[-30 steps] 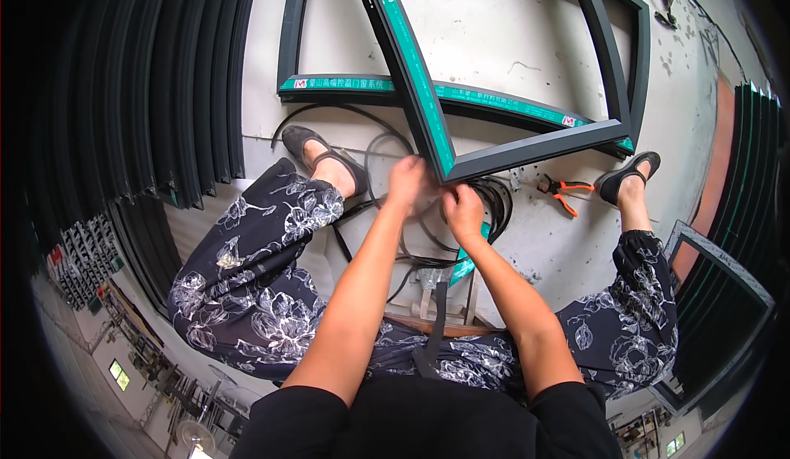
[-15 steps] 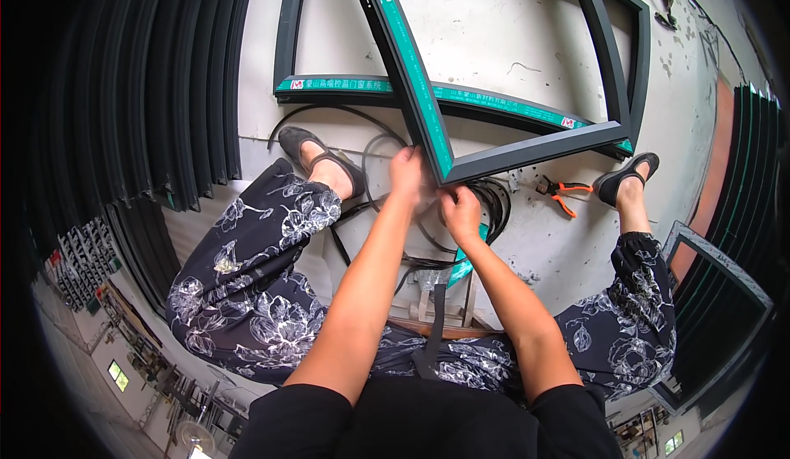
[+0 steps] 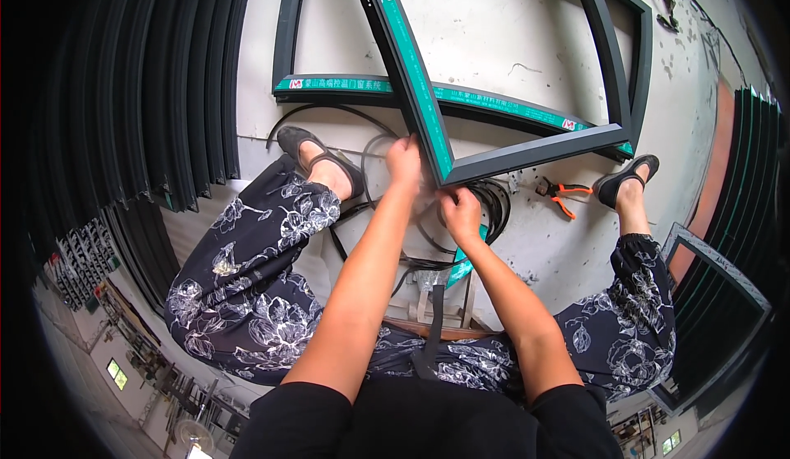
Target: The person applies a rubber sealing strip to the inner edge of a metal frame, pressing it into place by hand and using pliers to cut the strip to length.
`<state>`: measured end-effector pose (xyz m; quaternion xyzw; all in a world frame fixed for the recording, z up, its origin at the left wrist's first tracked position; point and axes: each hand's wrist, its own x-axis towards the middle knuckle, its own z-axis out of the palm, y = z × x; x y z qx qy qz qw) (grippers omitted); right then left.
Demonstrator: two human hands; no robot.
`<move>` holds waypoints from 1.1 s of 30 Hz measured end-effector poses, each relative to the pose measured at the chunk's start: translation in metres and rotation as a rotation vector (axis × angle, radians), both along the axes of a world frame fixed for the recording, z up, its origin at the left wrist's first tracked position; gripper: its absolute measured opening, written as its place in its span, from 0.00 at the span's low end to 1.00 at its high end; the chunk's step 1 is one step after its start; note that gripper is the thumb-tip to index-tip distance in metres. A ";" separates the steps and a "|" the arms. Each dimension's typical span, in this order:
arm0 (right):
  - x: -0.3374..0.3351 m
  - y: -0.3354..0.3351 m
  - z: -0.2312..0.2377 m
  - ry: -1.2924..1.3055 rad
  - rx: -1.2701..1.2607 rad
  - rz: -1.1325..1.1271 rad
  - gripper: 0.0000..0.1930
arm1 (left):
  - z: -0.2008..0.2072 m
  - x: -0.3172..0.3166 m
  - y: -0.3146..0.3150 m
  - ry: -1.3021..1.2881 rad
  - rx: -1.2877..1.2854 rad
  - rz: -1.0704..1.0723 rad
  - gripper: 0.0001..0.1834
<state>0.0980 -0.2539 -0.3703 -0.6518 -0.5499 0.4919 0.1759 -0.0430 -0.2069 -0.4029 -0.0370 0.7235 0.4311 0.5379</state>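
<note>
A dark grey window frame [image 3: 535,155] stands tilted in front of me, one corner pointing toward me, with green printed film along one side. My left hand [image 3: 403,161] is closed, its fingertips against the left side of that frame just above the corner; what they pinch is hidden. Just under the corner, my right hand [image 3: 461,210] is closed with thumb and fingers together, seemingly on a thin black rubber strip. More of the black rubber strip [image 3: 499,212] lies in loose coils behind and below my hands, partly blurred between them.
A second frame [image 3: 354,85] with green film lies beneath the first. Orange-handled pliers [image 3: 563,195] rest on the floor by my right foot. Long dark profiles [image 3: 148,72] stand along the left, more dark profiles [image 3: 753,163] at the right. A wooden stool [image 3: 448,327] is beneath me.
My left hand has slid slightly up along the frame's side, away from the corner. My right hand stays almost in place, and the frame has hardly shifted.
</note>
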 end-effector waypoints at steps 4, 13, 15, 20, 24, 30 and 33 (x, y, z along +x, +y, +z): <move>-0.002 -0.001 0.003 0.001 -0.041 -0.021 0.08 | 0.002 -0.015 0.009 -0.129 -0.020 0.015 0.15; -0.005 -0.002 -0.004 -0.009 -0.009 -0.026 0.08 | 0.007 -0.032 -0.001 -0.314 0.053 -0.048 0.15; -0.003 -0.003 -0.005 -0.004 0.004 -0.024 0.08 | 0.016 -0.020 -0.018 -0.021 0.031 -0.255 0.15; -0.005 -0.002 -0.002 -0.005 0.006 -0.041 0.08 | 0.025 -0.008 -0.031 0.447 -0.026 -0.508 0.12; -0.003 -0.002 -0.005 -0.028 -0.025 -0.037 0.08 | 0.032 -0.005 -0.019 0.644 -0.123 -0.679 0.13; -0.002 0.004 0.009 -0.117 0.052 0.149 0.08 | 0.049 -0.013 -0.009 0.678 -0.139 -0.720 0.13; -0.004 0.008 0.013 -0.103 0.089 0.152 0.08 | 0.052 -0.009 -0.007 0.665 -0.117 -0.686 0.13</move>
